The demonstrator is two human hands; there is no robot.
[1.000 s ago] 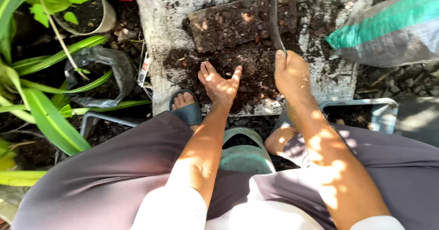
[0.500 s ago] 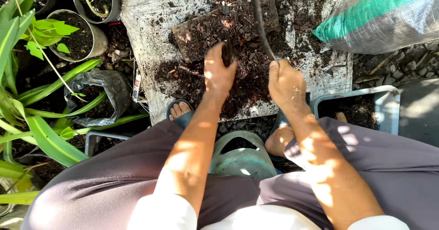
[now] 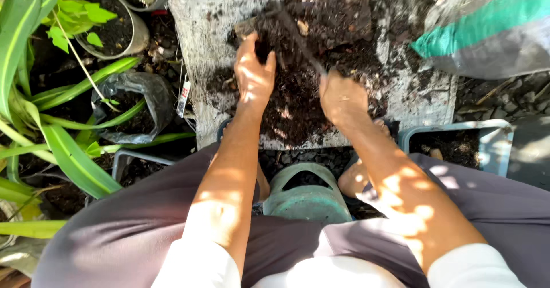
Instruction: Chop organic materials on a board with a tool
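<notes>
A heap of dark soil [image 3: 298, 107] lies on a pale concrete slab [image 3: 197, 30] in front of my knees. My left hand [image 3: 252, 76] reaches into the far left of the heap, its fingers curled down into a clump of soil. My right hand [image 3: 342, 98] rests on the heap's right side, closed around a thin dark tool [image 3: 298, 36]. The tool slants up and to the left across the soil. Its tip is lost in the dirt.
A grey and green sack [image 3: 492, 33] lies at the upper right. A pot with a leafy plant [image 3: 112, 27] and a black bag of soil [image 3: 137, 102] stand at the left among long green leaves. A green plastic container [image 3: 306, 193] sits between my legs, and a grey tray [image 3: 495, 136] at the right.
My left hand has moved forward from the near edge of the heap to its far side and curled into the soil. The right hand shifted forward, and the tool now slants left.
</notes>
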